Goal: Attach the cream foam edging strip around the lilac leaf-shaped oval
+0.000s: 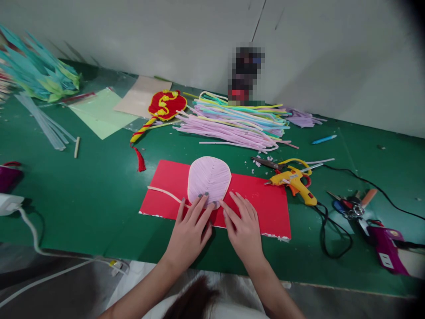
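On a green table [99, 177], we see a red board [272, 208] in front of a heap of pastel strips [232, 124]. The left hand [188, 230] and right hand [245, 226] lie just apart, palms down, fingers extended and unclenched, at the lower edge of a rounded lilac panel [209, 177] on the board, a pale strip [164, 192] reaching the left hand.

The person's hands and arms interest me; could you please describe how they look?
The left hand and right hand are bare, with no gloves or rings visible. The left hand's nails look dark grey, perhaps painted. No sleeves show on the forearms; white clothing shows between them.
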Motion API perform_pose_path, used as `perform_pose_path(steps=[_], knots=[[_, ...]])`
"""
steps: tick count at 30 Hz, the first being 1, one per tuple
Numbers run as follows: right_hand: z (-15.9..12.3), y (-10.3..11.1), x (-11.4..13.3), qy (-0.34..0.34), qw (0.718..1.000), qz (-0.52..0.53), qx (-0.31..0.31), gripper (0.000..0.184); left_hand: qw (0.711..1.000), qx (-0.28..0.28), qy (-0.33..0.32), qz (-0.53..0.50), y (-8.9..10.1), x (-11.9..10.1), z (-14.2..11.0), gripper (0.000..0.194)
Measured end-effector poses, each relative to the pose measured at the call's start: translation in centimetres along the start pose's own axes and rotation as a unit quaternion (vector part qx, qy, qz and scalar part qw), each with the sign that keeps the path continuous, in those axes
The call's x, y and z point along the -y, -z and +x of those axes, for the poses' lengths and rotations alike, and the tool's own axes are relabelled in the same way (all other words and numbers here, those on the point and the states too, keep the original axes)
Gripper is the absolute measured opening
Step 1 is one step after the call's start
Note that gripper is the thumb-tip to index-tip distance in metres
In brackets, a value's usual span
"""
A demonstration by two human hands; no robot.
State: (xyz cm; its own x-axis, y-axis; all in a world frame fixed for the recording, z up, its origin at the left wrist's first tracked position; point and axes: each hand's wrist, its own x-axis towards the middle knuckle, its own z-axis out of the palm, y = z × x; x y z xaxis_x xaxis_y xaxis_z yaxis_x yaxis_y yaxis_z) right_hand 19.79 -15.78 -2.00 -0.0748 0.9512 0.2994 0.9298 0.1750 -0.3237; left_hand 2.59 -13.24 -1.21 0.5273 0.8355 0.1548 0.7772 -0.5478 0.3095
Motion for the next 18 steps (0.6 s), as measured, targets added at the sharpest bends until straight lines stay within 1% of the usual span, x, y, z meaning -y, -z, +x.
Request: perform_pose_path(steps=[13,18], knots=[[-0.03,-0.04,-0.02,0.003,1.0,-0.004,-0.002,0.036,1.0,-0.009,-0.005,0.0,0.1,-0.11,-0.01,0.04],[0.0,-0.1,-0.03,0.002,1.0,-0.004,-0.004,0.036,1.0,-0.004,-0.005,-0.002,0.05,-0.03,0.01,0.04]])
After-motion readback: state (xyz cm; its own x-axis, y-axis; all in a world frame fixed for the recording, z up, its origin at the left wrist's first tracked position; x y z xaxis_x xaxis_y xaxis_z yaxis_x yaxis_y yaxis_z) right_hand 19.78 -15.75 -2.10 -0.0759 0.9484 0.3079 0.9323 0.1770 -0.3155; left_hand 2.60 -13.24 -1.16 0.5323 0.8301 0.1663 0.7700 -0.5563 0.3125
